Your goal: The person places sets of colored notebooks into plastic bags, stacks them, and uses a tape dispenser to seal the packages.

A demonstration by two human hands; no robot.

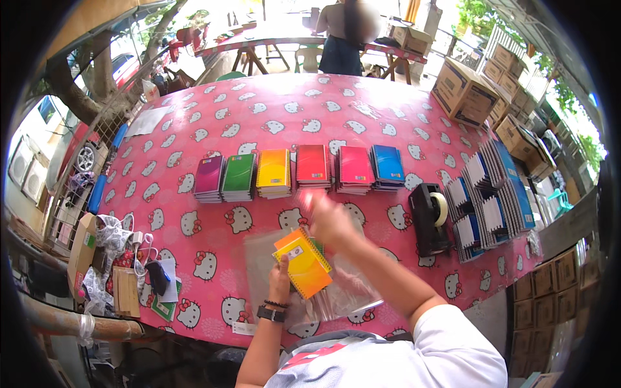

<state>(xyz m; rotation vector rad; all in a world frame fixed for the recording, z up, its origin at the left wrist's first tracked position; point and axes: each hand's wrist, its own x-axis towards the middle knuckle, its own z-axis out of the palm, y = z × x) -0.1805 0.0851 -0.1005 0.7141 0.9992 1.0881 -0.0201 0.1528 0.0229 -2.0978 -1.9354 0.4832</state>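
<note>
In left fingers [283, 262] — yellow notebook [309, 268], tilted

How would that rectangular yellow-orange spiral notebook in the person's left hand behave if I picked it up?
The rectangular yellow-orange spiral notebook would probably feel fairly stiff: the left hand holds it near one edge without visible sagging. Being flat, it seems unlikely to roll. The coil along its edge might snag on another notebook's binding.

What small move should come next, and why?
Probably lift the top red notebook with the right hand, if empty; blur hides its grip. It is just in front of that stack, while the left hand holds a yellow notebook.
</note>
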